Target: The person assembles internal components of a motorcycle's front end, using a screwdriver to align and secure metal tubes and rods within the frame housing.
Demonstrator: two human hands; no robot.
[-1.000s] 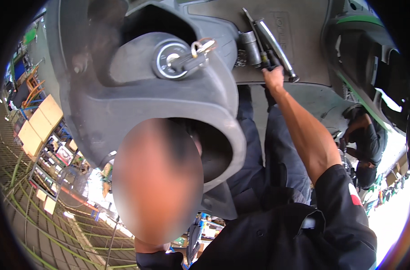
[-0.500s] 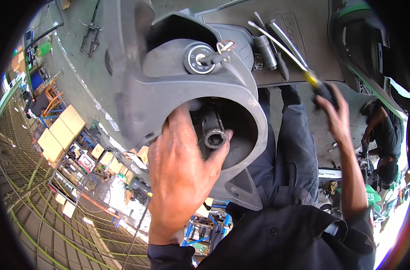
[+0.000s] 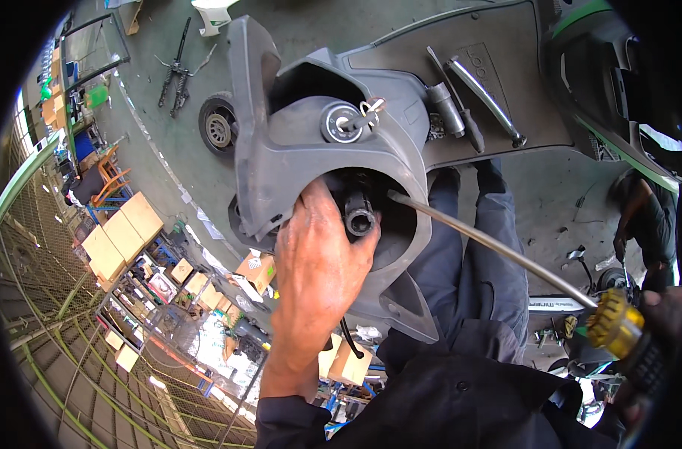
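Observation:
My left hand [image 3: 322, 258] reaches into the round opening of a grey plastic scooter front panel [image 3: 281, 176]. Its fingers and thumb curl round an upright hollow steering tube [image 3: 359, 218], with the fingertips hidden inside. At the right rim, dim and partly cut off, my right hand [image 3: 664, 314] is closed on the yellow-and-black handle of a long flat-blade screwdriver [image 3: 505, 258]. The screwdriver's shaft slants across my legs, and its tip appears over the opening, right of the tube; whether it touches anything I cannot tell. Above the opening, a key sits in the ignition lock [image 3: 342, 123].
On the scooter's footboard [image 3: 498, 82] lie a metal bar [image 3: 487, 101], a dark-handled screwdriver [image 3: 464, 112] and a cylindrical socket [image 3: 445, 111]. A small wheel [image 3: 219, 127] and a fork [image 3: 178, 71] rest on the floor. Another person [image 3: 644, 224] works at the right.
My right hand has moved from near the footboard down to the right rim with the screwdriver, whose tip has swung to the opening. My left hand stays at the tube; the view has shifted slightly.

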